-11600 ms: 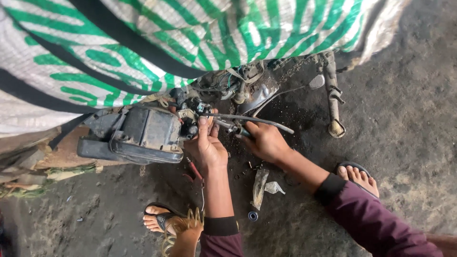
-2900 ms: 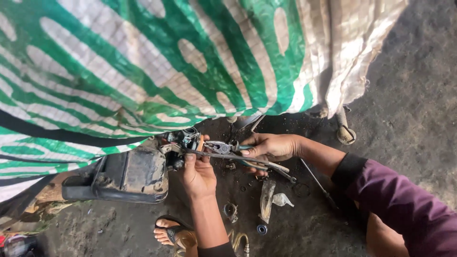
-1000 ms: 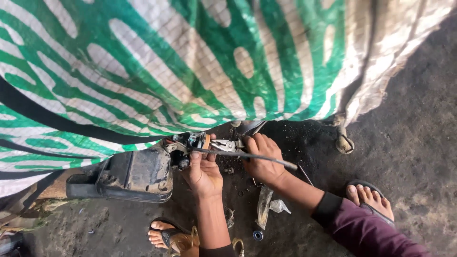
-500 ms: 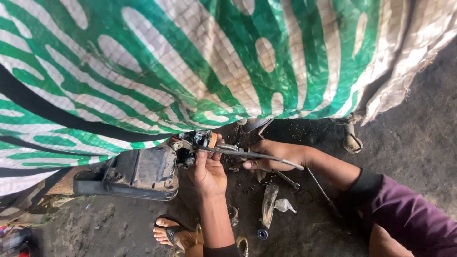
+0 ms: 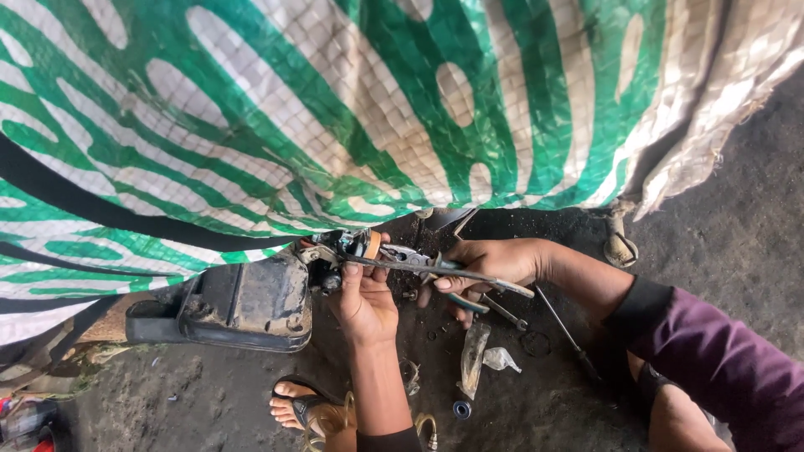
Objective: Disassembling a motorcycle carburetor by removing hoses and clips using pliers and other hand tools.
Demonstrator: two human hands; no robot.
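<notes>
My left hand (image 5: 366,295) reaches up from below, and its fingers pinch a small greasy mechanical assembly (image 5: 335,249) at the edge of a black plastic housing (image 5: 243,305). Coming in from the right in a purple sleeve, my right hand (image 5: 494,261) is closed on teal-handled pliers (image 5: 416,259). The plier jaws point left at the assembly. A thin metal rod (image 5: 469,275) runs from the assembly under my right hand. The upper part of the machine is hidden by a tarp.
A green and white woven tarp (image 5: 352,109) covers the top of the view. On the dirty ground lie a screwdriver (image 5: 571,336), a flat metal piece (image 5: 473,356), a plastic scrap (image 5: 501,359) and a small ring (image 5: 461,408). My sandalled foot (image 5: 300,405) is below the housing.
My right hand has shifted slightly right along the pliers and rod, with its forearm stretched out more. My left hand has stayed at the assembly.
</notes>
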